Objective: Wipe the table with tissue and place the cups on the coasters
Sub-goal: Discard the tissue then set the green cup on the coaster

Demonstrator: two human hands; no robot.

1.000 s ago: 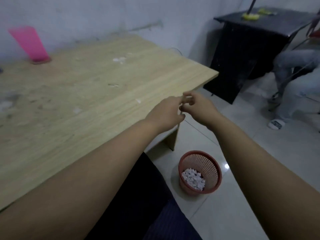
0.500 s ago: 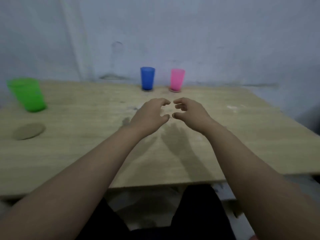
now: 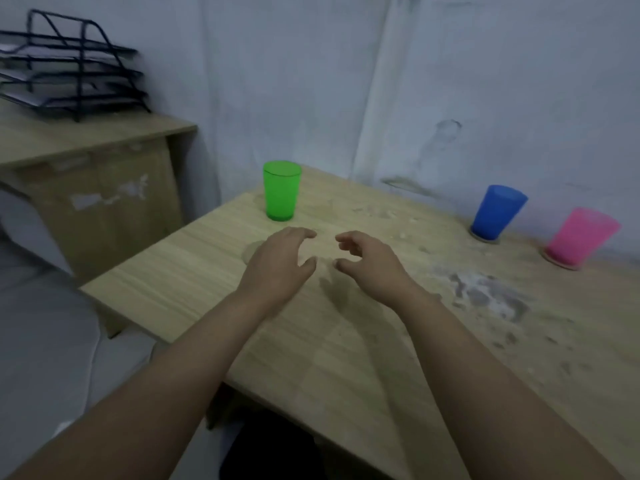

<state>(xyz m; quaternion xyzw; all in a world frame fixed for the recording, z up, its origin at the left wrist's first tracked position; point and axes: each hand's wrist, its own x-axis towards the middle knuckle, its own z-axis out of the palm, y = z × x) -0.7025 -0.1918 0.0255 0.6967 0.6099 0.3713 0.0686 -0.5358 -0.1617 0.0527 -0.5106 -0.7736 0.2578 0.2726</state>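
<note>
Head view, hands: left hand (image 3: pixel 277 268) and right hand (image 3: pixel 372 263) hover side by side above the surface (image 3: pixel 346 358), fingers loosely curved and spread, holding nothing.
Key relation: the green cup (image 3: pixel 281 190) stands upright just beyond the left hand's fingers, so the left hand is nearer; the free coaster (image 3: pixel 252 252) lies partly hidden under that hand, near the cup.
Cup axis: vertical, mouth up.
Cups: three; the green one off a coaster, the blue cup (image 3: pixel 498 213) and pink cup (image 3: pixel 581 237) each on one, far right.
Coasters: three seen.
Tissue: none visible.
Residue: pale smears right of the right hand.
</note>
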